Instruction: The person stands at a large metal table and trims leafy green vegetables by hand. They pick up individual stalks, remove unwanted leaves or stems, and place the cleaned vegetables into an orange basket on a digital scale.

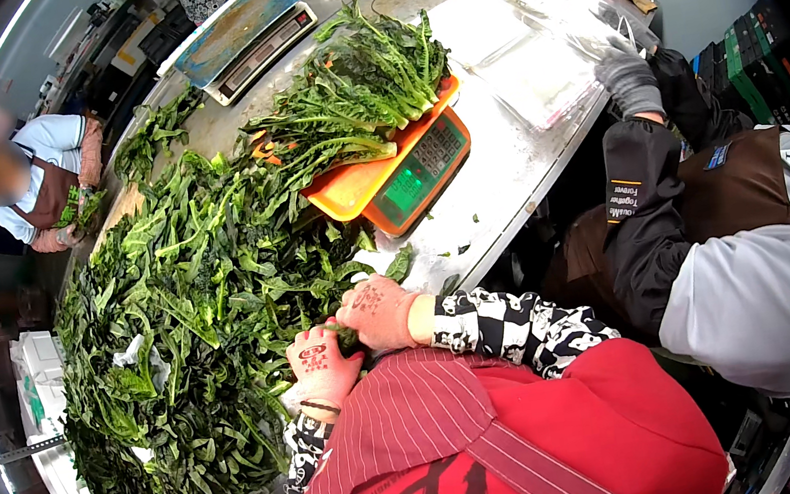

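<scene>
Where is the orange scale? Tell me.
In the head view the orange scale sits on the steel table, up and right of both gloved hands, at the right edge of the big pile of leafy greens, with a bunch of greens on its tray.

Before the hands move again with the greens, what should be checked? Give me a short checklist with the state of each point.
1. Left hand has a grip on the small bunch of greens: ok, gloved fingers closed on it.
2. Right hand also holds the bunch: ok.
3. Orange scale has free room on its tray: not ok, greens already cover it.
4. Big pile of greens stays on the table: ok.
5. Co-worker's gloved hand is away from the scale: ok.
6. Scale display readable: cannot tell.
</scene>
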{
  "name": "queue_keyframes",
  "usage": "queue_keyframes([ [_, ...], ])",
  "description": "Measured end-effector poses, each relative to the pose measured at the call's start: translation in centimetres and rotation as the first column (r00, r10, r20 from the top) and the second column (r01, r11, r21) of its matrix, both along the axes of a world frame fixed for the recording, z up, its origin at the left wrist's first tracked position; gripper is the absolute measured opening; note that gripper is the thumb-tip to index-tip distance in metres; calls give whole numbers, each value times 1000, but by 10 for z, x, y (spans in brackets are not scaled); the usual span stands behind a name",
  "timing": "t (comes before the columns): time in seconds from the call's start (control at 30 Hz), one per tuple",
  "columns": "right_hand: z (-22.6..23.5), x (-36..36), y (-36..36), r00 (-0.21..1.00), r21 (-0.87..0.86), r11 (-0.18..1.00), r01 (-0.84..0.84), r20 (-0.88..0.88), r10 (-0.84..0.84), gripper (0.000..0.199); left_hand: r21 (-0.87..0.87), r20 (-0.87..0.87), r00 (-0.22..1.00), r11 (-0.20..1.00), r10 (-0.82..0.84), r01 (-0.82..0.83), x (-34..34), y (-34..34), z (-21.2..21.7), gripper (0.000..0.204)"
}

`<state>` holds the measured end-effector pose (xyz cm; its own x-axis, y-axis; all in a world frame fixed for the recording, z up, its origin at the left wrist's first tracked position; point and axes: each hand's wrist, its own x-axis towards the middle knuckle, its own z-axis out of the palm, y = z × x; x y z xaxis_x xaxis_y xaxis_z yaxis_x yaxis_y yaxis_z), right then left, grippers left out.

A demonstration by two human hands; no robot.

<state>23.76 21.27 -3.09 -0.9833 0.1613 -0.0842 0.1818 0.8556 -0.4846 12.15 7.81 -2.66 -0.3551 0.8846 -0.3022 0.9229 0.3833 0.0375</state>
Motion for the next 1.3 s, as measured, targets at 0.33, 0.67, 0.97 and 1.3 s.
queue_keyframes([
  [0.33,79,5,9,728,-172,978,119,-655,-204,40,624,666,743,493,68,-606,-9,-28,1,30],
  [0.67,62,5,7,871,-501,857,123,-360,-335,36,-248,372,-616,565,-695,-787,-42,-34,52,48],
  [0.97,66,-31,-28,814,-284,958,31,-549,-189,43,-84,767,-389,521,-511,-850,-32,-46,54,45],
  [1.3,77,-61,-73,873,-349,933,-84,-477,-100,52,-234,623,-520,495,-585,-837,-56,-87,56,36],
])
